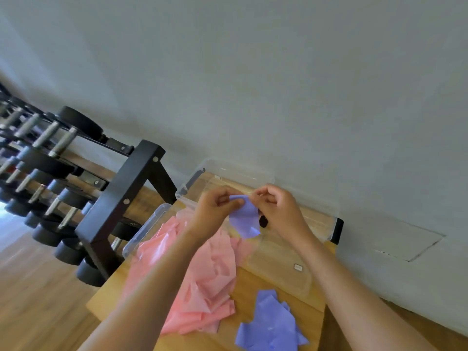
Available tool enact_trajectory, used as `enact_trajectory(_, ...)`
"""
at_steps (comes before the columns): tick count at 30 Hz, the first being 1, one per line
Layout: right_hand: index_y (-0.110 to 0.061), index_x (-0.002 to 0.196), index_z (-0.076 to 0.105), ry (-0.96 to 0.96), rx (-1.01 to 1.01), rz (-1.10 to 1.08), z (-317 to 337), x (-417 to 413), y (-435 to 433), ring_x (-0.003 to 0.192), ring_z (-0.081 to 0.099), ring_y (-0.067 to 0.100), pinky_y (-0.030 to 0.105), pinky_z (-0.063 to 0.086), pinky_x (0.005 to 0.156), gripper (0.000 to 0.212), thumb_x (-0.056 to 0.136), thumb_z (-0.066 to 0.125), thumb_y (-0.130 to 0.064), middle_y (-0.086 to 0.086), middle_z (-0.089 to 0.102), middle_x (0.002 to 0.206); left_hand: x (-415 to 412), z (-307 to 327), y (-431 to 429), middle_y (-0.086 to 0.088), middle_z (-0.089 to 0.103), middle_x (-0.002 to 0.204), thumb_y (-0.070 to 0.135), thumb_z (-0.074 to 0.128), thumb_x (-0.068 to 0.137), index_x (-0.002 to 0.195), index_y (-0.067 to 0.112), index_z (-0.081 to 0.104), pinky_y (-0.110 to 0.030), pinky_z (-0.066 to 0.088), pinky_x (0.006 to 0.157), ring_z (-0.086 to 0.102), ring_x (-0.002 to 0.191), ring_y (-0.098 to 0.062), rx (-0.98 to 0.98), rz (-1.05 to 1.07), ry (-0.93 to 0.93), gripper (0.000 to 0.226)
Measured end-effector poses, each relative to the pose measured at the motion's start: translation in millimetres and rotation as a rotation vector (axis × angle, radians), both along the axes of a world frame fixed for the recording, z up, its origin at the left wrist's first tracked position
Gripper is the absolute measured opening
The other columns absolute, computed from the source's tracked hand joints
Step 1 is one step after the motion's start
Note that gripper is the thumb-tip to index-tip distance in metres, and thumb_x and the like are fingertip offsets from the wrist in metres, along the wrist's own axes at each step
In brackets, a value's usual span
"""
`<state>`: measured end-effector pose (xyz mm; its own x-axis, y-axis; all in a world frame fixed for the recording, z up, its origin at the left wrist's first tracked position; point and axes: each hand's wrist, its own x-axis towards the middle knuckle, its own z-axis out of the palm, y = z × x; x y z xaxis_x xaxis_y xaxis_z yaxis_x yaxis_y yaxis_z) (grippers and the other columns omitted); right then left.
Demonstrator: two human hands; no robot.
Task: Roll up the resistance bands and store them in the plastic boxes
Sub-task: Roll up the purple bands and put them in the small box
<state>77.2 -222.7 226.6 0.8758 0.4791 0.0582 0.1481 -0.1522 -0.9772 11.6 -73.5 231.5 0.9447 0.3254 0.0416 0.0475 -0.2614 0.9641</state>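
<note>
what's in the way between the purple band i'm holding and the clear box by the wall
Nothing visible. The left hand and right hand pinch the purple band over the open clear box; the pink bands lie nearer, beside it.

Purple band (245, 220); pink bands (202, 279); clear boxes (278, 264); black rack (121, 196); grey wall (253, 72).

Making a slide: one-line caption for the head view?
Left hand and right hand pinch a purple resistance band near a clear plastic box, pink bands heaped on the table.

Black dumbbell rack (121, 198) w/ dumbbells (68, 252) L of wood table (310, 317).
</note>
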Motion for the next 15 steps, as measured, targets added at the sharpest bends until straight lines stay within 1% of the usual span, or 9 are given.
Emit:
enact_trajectory(1, -0.027, 0.078, 0.062, 0.000, 0.032, 0.014, 15, 2, 0, 0.068, 0.061, 0.002, 0.020, 0.047, 0.066, 0.014, 0.089, 0.066, -0.020, -0.007, 0.067, 0.074, 2, 15, 0, -0.011, 0.066, 0.082, -0.003, 0.061, 0.088, 0.090, -0.002, 0.068, -0.029, 0.047, 0.071, 0.060, 0.076, -0.017, -0.001, 0.005, -0.035, 0.008)
enact_trajectory(3, -0.023, 0.083, 0.064, 0.001, 0.097, 0.040, 42, 6, -1, 0.070, 0.062, 0.000, 0.015, 0.047, 0.068, 0.008, 0.088, 0.067, -0.018, -0.003, 0.067, 0.078, 4, 43, -1, -0.006, 0.067, 0.083, -0.004, 0.061, 0.088, 0.092, 0.000, 0.068, -0.026, 0.049, 0.074, 0.061, 0.079, -0.013, -0.022, -0.001, -0.090, 0.009)
enact_trajectory(6, -0.020, 0.086, 0.064, -0.043, 0.145, 0.056, 75, 10, -3, 0.073, 0.062, 0.001, 0.015, 0.049, 0.073, 0.008, 0.085, 0.070, -0.015, -0.001, 0.067, 0.081, 7, 81, -4, -0.004, 0.067, 0.085, -0.005, 0.062, 0.087, 0.094, 0.004, 0.066, -0.024, 0.049, 0.075, 0.062, 0.081, -0.011, -0.052, -0.011, -0.153, 0.013)
enact_trajectory(9, -0.022, 0.082, 0.063, -0.107, 0.144, 0.035, 103, 11, -5, 0.073, 0.063, 0.004, 0.020, 0.051, 0.075, 0.013, 0.085, 0.070, -0.011, -0.003, 0.066, 0.077, 8, 114, -8, 0.000, 0.068, 0.085, -0.007, 0.064, 0.084, 0.092, 0.014, 0.065, -0.020, 0.050, 0.073, 0.063, 0.079, -0.007, -0.041, -0.018, -0.206, 0.022)
enact_trajectory(11, -0.021, 0.081, 0.064, -0.135, 0.146, 0.023, 121, 12, -8, 0.075, 0.065, 0.012, 0.031, 0.056, 0.077, 0.016, 0.086, 0.067, -0.005, 0.001, 0.067, 0.076, 6, 132, -9, 0.000, 0.069, 0.088, -0.009, 0.065, 0.082, 0.098, 0.016, 0.064, -0.019, 0.051, 0.071, 0.064, 0.079, -0.007, -0.025, -0.030, -0.225, 0.029)
enact_trajectory(12, -0.020, 0.081, 0.064, -0.148, 0.145, 0.020, 129, 11, -9, 0.075, 0.066, 0.015, 0.035, 0.057, 0.077, 0.018, 0.086, 0.065, -0.003, 0.003, 0.068, 0.075, 5, 140, -9, -0.002, 0.070, 0.091, -0.010, 0.066, 0.081, 0.103, 0.016, 0.063, -0.020, 0.052, 0.073, 0.066, 0.081, -0.009, -0.024, -0.044, -0.234, 0.034)
enact_trajectory(13, -0.019, 0.080, 0.064, -0.161, 0.148, 0.017, 138, 11, -10, 0.073, 0.066, 0.016, 0.036, 0.057, 0.075, 0.020, 0.086, 0.064, 0.000, 0.003, 0.068, 0.074, 3, 146, -9, -0.005, 0.071, 0.095, -0.011, 0.066, 0.080, 0.108, 0.016, 0.061, -0.021, 0.054, 0.075, 0.068, 0.086, -0.012, -0.033, -0.060, -0.242, 0.039)
enact_trajectory(15, -0.019, 0.080, 0.064, -0.166, 0.180, 0.010, 153, 8, -13, 0.069, 0.065, 0.013, 0.033, 0.058, 0.069, 0.022, 0.086, 0.062, 0.002, 0.000, 0.068, 0.070, -1, 156, -9, -0.009, 0.071, 0.101, -0.007, 0.068, 0.081, 0.117, 0.016, 0.057, -0.024, 0.055, 0.080, 0.068, 0.094, -0.017, -0.068, -0.075, -0.237, 0.045)
